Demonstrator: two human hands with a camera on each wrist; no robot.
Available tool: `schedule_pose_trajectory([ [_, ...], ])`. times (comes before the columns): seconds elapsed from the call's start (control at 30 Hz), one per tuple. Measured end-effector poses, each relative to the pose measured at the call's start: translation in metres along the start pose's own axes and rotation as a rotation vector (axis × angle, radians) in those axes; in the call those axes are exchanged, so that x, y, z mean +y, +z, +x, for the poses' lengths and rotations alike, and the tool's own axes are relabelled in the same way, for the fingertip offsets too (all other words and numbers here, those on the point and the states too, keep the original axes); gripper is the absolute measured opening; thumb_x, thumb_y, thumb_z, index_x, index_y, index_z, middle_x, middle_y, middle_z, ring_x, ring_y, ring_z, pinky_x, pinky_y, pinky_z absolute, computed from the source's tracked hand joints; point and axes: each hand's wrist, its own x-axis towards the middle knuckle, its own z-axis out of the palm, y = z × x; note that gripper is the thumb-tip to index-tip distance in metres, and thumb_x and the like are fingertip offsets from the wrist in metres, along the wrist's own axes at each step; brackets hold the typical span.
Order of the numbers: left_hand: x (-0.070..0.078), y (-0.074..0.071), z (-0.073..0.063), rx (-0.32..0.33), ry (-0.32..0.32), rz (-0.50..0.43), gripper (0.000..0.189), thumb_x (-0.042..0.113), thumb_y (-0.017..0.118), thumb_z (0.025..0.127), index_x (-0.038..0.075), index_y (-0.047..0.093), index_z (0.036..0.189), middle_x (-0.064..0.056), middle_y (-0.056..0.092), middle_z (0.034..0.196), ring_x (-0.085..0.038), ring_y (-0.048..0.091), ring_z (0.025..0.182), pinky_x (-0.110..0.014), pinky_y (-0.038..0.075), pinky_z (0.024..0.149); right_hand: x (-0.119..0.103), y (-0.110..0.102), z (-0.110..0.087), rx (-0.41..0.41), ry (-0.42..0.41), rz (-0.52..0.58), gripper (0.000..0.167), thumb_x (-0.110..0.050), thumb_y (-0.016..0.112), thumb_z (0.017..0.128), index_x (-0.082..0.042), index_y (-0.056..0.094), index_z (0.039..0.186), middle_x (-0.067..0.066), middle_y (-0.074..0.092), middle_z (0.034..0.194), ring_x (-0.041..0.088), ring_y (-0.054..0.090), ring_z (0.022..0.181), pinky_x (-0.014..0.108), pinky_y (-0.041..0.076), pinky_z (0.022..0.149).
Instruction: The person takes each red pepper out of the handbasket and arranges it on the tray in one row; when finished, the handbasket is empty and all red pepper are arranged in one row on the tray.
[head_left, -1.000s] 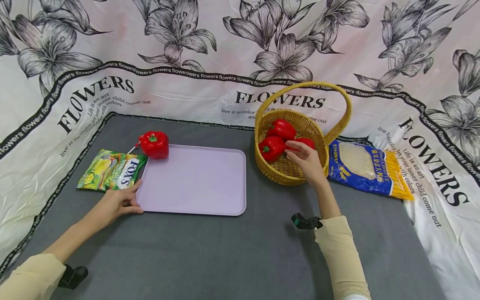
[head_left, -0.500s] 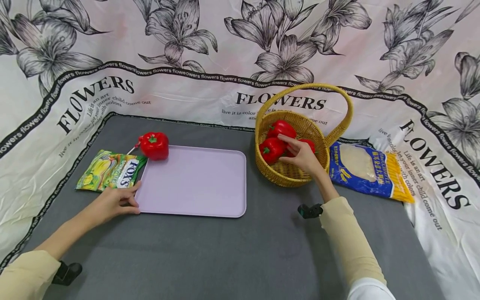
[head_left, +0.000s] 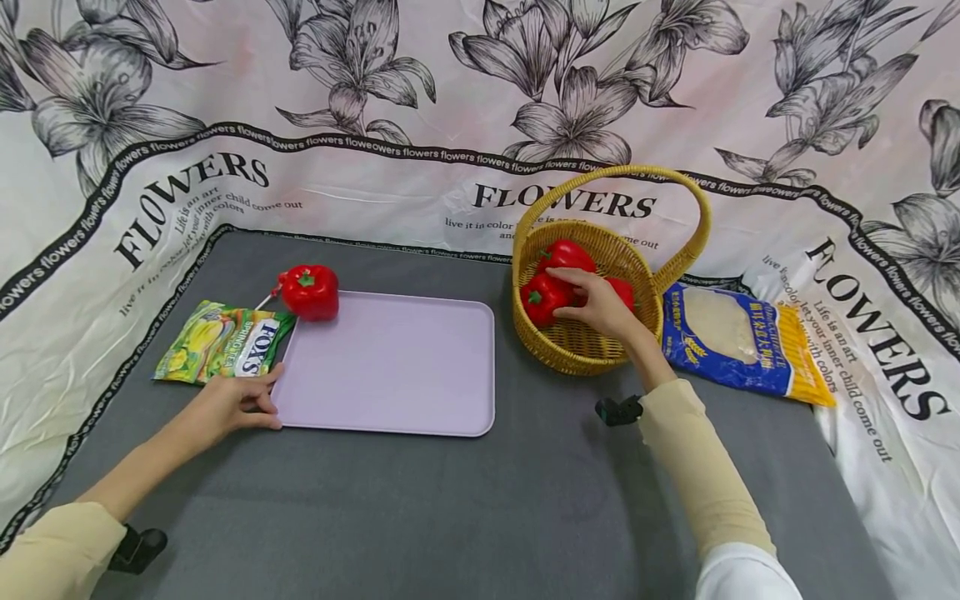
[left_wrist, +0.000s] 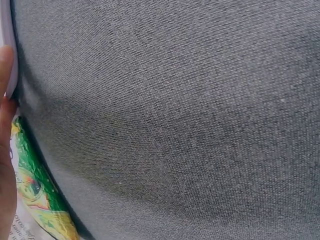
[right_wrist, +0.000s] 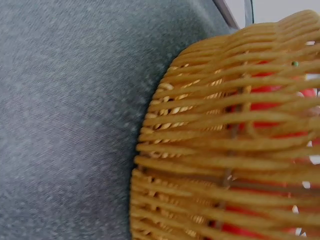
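Observation:
In the head view, my left hand [head_left: 228,408] grips the near left corner of a pale purple tray [head_left: 390,367], its thumb at the front edge. The tray rim [left_wrist: 9,60] and hand show at the left wrist view's edge. A red bell pepper [head_left: 309,292] sits over the tray's far left corner. My right hand [head_left: 600,304] reaches into a yellow wicker basket [head_left: 562,358], fingers and thumb around a red bell pepper [head_left: 542,300]. Two more peppers lie there: one behind [head_left: 570,253], another [head_left: 621,290] partly hidden by the hand. Basket weave [right_wrist: 215,140] hides the right hand in its wrist view.
A green and yellow FOX'S candy bag [head_left: 217,342] lies left of the tray, with a white-stick lollipop [head_left: 268,297] by the pepper. A blue and yellow bag [head_left: 735,337] lies right of the basket. A flower-printed cloth [head_left: 420,183] borders the grey tabletop [head_left: 420,508].
My right hand has moved left inside the basket, from beside the front left pepper to around it. The left hand has stayed at the tray corner.

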Motion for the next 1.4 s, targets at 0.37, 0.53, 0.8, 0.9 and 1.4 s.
schedule_pose_trajectory([
  [0.37, 0.001, 0.006, -0.003, 0.051, -0.013, 0.003, 0.026, 0.005, 0.086, 0.064, 0.019, 0.066, 0.072, -0.025, 0.063, 0.116, -0.038, 0.063, 0.099, 0.002, 0.038, 0.078, -0.005, 0.002, 0.001, -0.030, 0.075, -0.028, 0.065, -0.014, 0.077, 0.082, -0.009, 0.046, 0.140, 0.018, 0.044, 0.142, 0.036, 0.043, 0.126, 0.054, 0.034, 0.106],
  [0.53, 0.001, 0.007, -0.002, 0.062, -0.014, 0.000, 0.026, 0.003, 0.086, 0.063, 0.017, 0.066, 0.072, -0.025, 0.065, 0.113, -0.038, 0.064, 0.098, 0.002, 0.038, 0.077, -0.006, 0.001, 0.003, -0.067, 0.071, -0.066, 0.069, -0.014, 0.077, 0.082, -0.007, 0.044, 0.142, 0.019, 0.039, 0.145, 0.037, 0.036, 0.132, 0.055, 0.031, 0.107],
  [0.8, 0.000, 0.006, -0.002, 0.044, -0.032, -0.016, 0.024, 0.005, 0.085, 0.065, 0.017, 0.067, 0.074, -0.025, 0.064, 0.116, -0.038, 0.063, 0.100, -0.008, 0.048, 0.078, -0.003, -0.006, 0.002, -0.063, 0.124, 0.044, 0.067, -0.016, 0.079, 0.080, -0.009, 0.048, 0.139, 0.014, 0.046, 0.141, 0.032, 0.043, 0.125, 0.052, 0.039, 0.103],
  [0.9, 0.000, 0.006, -0.003, 0.047, -0.026, -0.006, 0.025, 0.004, 0.085, 0.064, 0.018, 0.066, 0.073, -0.025, 0.064, 0.116, -0.038, 0.063, 0.100, -0.009, 0.048, 0.077, 0.000, -0.008, 0.000, -0.063, 0.152, 0.161, 0.066, -0.016, 0.078, 0.081, -0.008, 0.048, 0.139, 0.015, 0.049, 0.140, 0.032, 0.047, 0.126, 0.049, 0.041, 0.102],
  [1.4, 0.001, 0.006, -0.003, 0.048, -0.035, -0.017, 0.026, 0.002, 0.085, 0.064, 0.017, 0.067, 0.073, -0.027, 0.062, 0.117, -0.041, 0.061, 0.102, -0.007, 0.046, 0.079, -0.006, -0.004, -0.006, -0.145, 0.240, 0.488, 0.075, -0.005, 0.070, 0.086, -0.013, 0.030, 0.149, 0.016, 0.038, 0.145, 0.033, 0.036, 0.131, 0.051, 0.035, 0.106],
])
